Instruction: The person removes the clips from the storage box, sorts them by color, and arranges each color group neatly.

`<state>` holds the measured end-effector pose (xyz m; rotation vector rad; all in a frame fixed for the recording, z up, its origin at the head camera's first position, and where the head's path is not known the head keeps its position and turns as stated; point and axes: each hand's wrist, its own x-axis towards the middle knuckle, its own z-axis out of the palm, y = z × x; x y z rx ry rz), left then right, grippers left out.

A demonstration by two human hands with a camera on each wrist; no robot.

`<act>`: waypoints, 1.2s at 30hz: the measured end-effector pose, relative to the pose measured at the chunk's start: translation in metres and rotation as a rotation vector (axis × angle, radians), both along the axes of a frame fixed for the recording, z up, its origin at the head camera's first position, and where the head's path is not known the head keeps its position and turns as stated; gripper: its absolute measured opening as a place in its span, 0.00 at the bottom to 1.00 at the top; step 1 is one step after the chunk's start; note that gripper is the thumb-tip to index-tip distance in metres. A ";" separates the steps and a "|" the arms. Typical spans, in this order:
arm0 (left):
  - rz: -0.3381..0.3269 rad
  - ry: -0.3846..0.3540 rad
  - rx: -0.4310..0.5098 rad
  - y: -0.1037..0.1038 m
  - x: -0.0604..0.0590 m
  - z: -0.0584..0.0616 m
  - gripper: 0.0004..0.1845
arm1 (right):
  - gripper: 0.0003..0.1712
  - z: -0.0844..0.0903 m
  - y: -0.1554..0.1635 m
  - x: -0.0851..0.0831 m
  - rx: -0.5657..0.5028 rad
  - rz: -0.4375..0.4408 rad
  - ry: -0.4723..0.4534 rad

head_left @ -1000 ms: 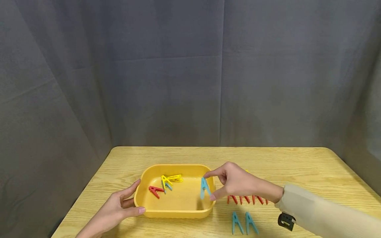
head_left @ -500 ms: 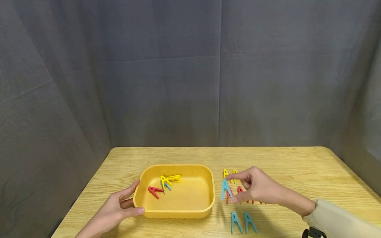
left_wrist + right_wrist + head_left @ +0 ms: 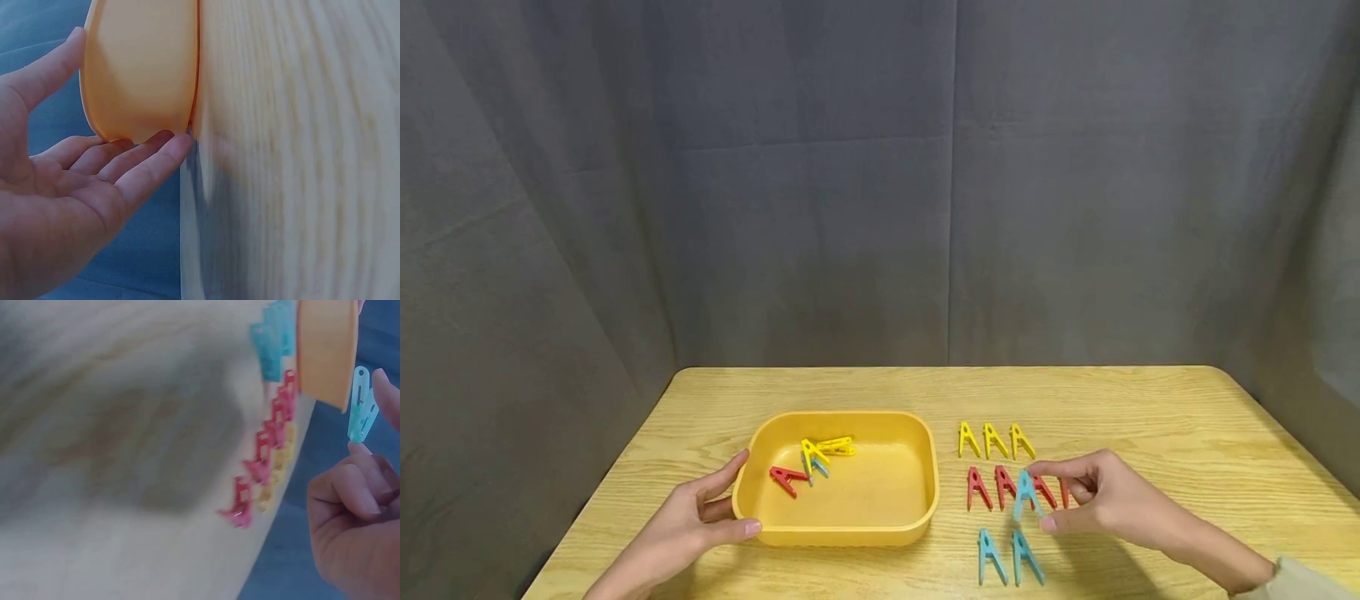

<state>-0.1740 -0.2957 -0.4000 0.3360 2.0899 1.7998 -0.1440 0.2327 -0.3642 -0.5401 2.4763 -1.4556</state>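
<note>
My right hand (image 3: 1047,498) pinches a light blue clothespin (image 3: 1025,493) between thumb and forefinger, just above the row of red clothespins (image 3: 991,487) and behind the two blue clothespins (image 3: 1003,557) lying on the table. In the right wrist view the blue clothespin (image 3: 361,403) hangs from my right hand (image 3: 370,432), clear of the table. My left hand (image 3: 722,504) rests against the left end of the yellow tub (image 3: 917,500), fingers straight. The left wrist view shows those fingers (image 3: 147,159) under the tub's wall (image 3: 140,69).
The tub holds a red clothespin (image 3: 786,479), two yellow ones (image 3: 829,448) and a blue one (image 3: 820,468). Three yellow clothespins (image 3: 992,440) lie in a row behind the red ones. The wooden table (image 3: 1187,433) ends against a grey curtain.
My right hand has carried the blue clothespin from over the tub's right end rightward and nearer, to above the red row. The left hand and the tub have stayed put.
</note>
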 end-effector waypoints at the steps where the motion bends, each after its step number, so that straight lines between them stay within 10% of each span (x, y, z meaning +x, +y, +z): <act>1: -0.002 0.001 0.004 0.000 0.000 0.000 0.53 | 0.35 -0.003 0.004 0.002 0.007 -0.012 -0.015; 17: -0.015 -0.005 0.016 -0.001 -0.001 -0.001 0.52 | 0.33 -0.044 0.040 0.019 -0.104 0.099 -0.149; 36: -0.027 0.015 0.026 -0.001 -0.002 -0.002 0.52 | 0.34 -0.052 0.036 0.013 -0.198 0.194 -0.262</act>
